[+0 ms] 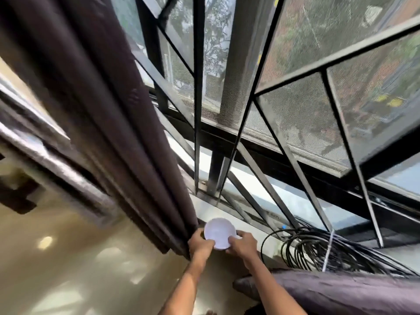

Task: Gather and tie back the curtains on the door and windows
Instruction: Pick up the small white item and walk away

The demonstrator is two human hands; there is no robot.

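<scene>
From here I see the dark brown curtain (113, 133) falling from the upper left of the frame down to the lower centre, where its bunched lower edge ends just beside my left hand (200, 243). Neither hand has the cloth. Both are curled round the rim of a white round dish (218, 233) at the lower centre, left hand (200, 243) on its left edge and right hand (242, 244) on its right; the picture is blurred there, so it may be a shallow bowl or a lid. It sits over the window sill (227, 212), below the black grille (197, 110). A second fold of purplish curtain cloth (341, 289) lies across the lower right, with a coil of black cable (329, 251) just above it on the sill. I judge the brown curtain to be thick, soft and fairly heavy: it hangs in deep folds, will slump rather than hold a shape, and should not slip much. I would free a hand from the dish, then gather the folds around the middle of the drop, not at the hem, closing the whole hand round the bundle.
</scene>
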